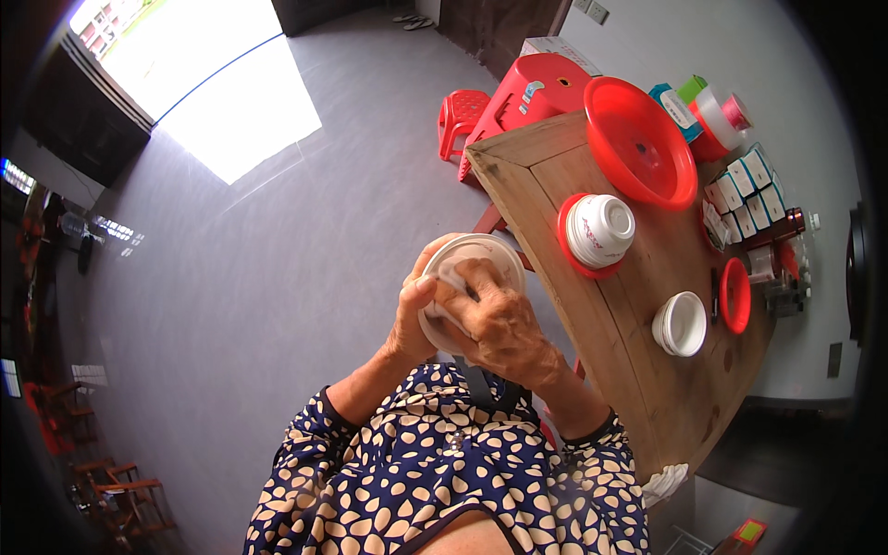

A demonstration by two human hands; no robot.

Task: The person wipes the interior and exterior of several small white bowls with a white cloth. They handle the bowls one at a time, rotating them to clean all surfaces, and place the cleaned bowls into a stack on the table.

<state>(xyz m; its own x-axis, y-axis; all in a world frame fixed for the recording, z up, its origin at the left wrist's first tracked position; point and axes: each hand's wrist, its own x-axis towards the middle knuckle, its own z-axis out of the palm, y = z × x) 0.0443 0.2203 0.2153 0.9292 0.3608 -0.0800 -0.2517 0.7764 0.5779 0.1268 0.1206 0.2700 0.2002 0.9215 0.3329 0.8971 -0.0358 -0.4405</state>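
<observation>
In front of my chest, a white bowl (500, 252) is tipped so its open mouth faces up toward me. My left hand (413, 313) grips it from the left, thumb over the rim and fingers around the outside. Inside the bowl my right hand (507, 326) is curled, pressing a thin whitish cloth (450, 271) against the inner wall. Most of that cloth is hidden under the fingers, and whether it is cloth or tissue is hard to tell. On the table, to the right, stand stacked patterned bowls (592, 233) upside down on a red plate (566, 242).
The wooden table (638, 388) reaches close to my right arm. On it are a large red basin (638, 139), more white bowls (680, 324), a red dish (735, 296) and small boxes (743, 192). Red stools (518, 106) stand beyond its far corner. A white rag (664, 483) hangs at its near edge.
</observation>
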